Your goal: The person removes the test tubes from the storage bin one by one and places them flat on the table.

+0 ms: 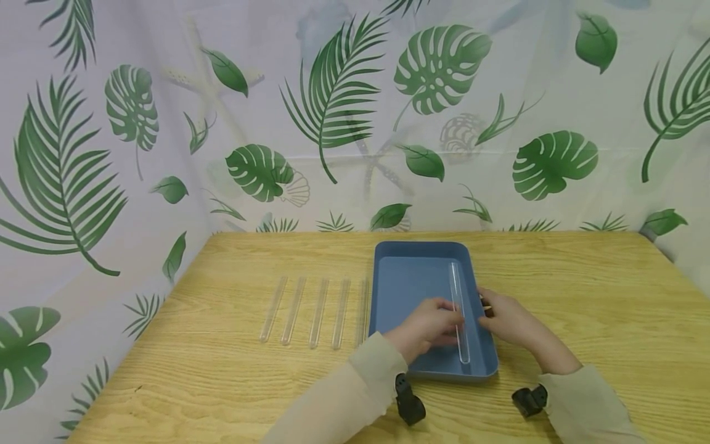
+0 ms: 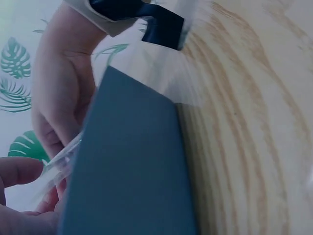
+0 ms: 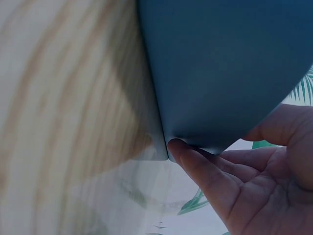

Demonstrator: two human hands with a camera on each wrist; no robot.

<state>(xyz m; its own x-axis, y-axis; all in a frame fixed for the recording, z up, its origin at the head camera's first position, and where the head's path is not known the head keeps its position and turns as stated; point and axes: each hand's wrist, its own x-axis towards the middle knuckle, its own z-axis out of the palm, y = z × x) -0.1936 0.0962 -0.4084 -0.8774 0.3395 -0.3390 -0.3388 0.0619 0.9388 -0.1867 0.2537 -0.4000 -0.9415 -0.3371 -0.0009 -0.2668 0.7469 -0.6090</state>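
Note:
A blue tray (image 1: 410, 283) lies on the table, and a clear test tube (image 1: 456, 287) slants along the right part of its inside. My left hand (image 1: 426, 325) reaches over the tray and pinches that tube between thumb and fingers. In the left wrist view, the tray wall (image 2: 132, 161) hides part of the tube (image 2: 61, 159) and the fingers (image 2: 19, 171). At the tray's outer right side, my right hand (image 1: 513, 320) grips the wall. The right wrist view has its fingertips (image 3: 183, 149) low on the outer wall, with the thumb near the rim.
Several more clear tubes (image 1: 319, 314) lie in a row left of the tray on the wood-grain table (image 1: 222, 376). The nearest one is close against the tray's left side. A leaf-patterned cloth (image 1: 344, 185) hangs behind the table and along its left side.

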